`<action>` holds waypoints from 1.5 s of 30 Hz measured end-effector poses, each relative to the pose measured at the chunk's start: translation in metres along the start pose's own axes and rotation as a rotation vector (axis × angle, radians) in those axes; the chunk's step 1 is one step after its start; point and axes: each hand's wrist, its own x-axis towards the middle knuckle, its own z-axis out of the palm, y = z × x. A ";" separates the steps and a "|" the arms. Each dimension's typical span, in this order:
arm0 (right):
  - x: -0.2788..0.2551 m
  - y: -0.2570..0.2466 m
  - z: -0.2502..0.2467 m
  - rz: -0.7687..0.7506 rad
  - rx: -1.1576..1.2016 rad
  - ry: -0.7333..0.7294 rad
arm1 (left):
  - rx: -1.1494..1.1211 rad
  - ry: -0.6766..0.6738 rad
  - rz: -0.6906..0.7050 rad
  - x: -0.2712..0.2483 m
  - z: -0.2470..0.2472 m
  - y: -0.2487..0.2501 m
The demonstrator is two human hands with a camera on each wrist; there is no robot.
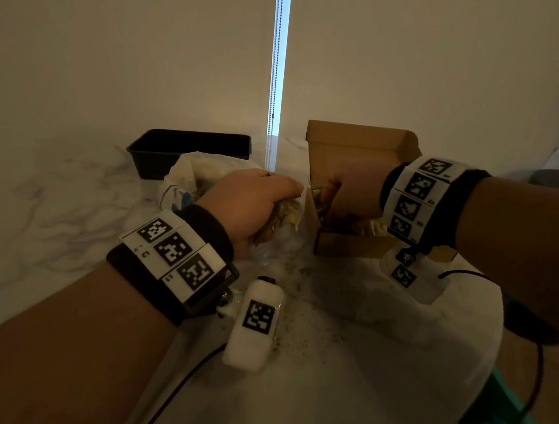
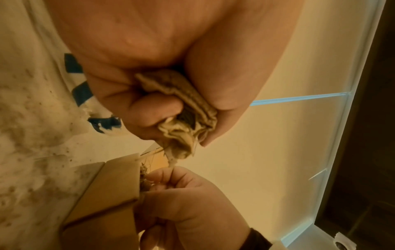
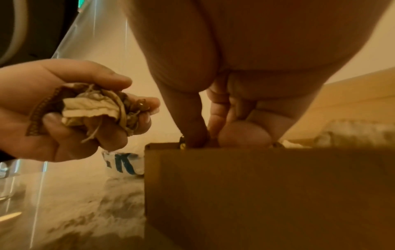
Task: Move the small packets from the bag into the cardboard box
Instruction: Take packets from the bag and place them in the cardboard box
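Observation:
My left hand [image 1: 281, 208] grips a crumpled bunch of small beige packets [image 1: 286, 216] with strings, held just left of the cardboard box [image 1: 350, 246]. The bunch [image 2: 188, 121] fills its curled fingers, as the right wrist view also shows [image 3: 91, 110]. The box stands open with its lid up. My right hand [image 1: 328, 195] reaches into it, thumb and forefinger pinching a packet [image 2: 147, 179] at the left wall [image 3: 162, 186]. More pale packets [image 1: 376, 226] lie inside. The white plastic bag [image 1: 183, 182] with blue print lies behind my left hand.
A black plastic tray [image 1: 187, 148] stands at the back left by the wall. A bead cord [image 1: 276, 112] hangs between tray and box. The round marble table [image 1: 347, 356] is speckled with dark crumbs in front of the box. Its edge curves at the right.

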 end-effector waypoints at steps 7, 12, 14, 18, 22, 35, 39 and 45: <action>-0.002 0.008 -0.022 -0.005 0.250 0.189 | -0.323 -0.025 -0.130 -0.003 -0.006 0.016; 0.006 -0.014 -0.023 -0.129 0.796 0.253 | -0.488 0.027 -0.169 0.001 -0.017 0.021; 0.009 -0.028 -0.018 -0.181 1.004 0.187 | -0.538 0.052 -0.175 0.004 -0.020 0.021; 0.014 -0.046 -0.002 -0.220 1.315 0.068 | -0.569 0.093 -0.174 0.011 -0.026 0.019; 0.014 -0.042 0.023 -0.227 1.393 -0.043 | -0.522 0.081 -0.176 0.016 -0.028 0.016; 0.017 -0.043 0.045 -0.307 1.306 -0.028 | -0.486 0.095 -0.094 0.020 -0.017 0.008; 0.018 -0.042 0.043 -0.286 1.297 0.022 | -0.554 0.098 -0.088 0.017 -0.018 0.013; 0.015 -0.037 0.038 -0.294 1.425 0.007 | -0.636 0.199 -0.071 0.022 -0.027 0.016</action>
